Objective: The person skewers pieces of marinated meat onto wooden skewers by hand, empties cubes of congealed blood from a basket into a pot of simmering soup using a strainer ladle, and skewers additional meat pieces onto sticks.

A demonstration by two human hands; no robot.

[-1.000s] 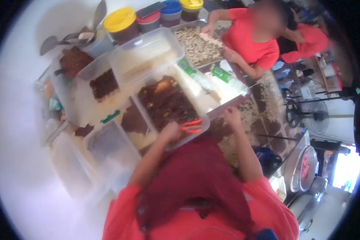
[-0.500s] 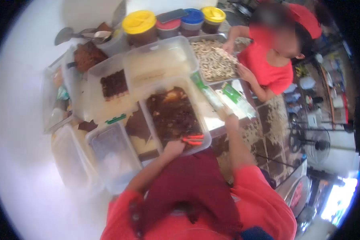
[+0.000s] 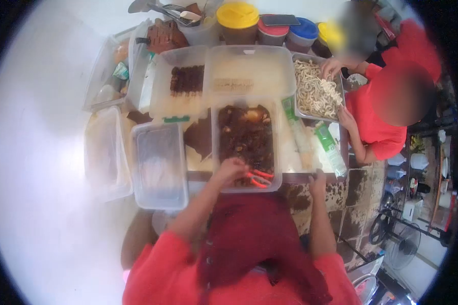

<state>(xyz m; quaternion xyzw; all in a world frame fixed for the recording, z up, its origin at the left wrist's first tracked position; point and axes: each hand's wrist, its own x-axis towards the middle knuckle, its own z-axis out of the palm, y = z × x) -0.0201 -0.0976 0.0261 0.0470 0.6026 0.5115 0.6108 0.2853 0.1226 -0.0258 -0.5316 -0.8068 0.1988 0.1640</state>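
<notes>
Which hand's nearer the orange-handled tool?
Left. Left hand: close beside the orange-handled tool, over the tub. Right hand: well to its right, at the table edge.

A food-preparation kitchen — a clear plastic tub (image 3: 277, 147) of dark, wet food (image 3: 241, 137) sits at the front edge of the surface (image 3: 300, 178), and a metal tray (image 3: 315, 118) of pale curled strips (image 3: 310, 84) lies towards the far right corner. Lidded tubs (image 3: 237, 23) and utensils (image 3: 191, 16) line the far edge. Beyond the right edge — a worn tiled floor (image 3: 359, 185), laden shelves (image 3: 435, 173) and a fan (image 3: 404, 245).
</notes>
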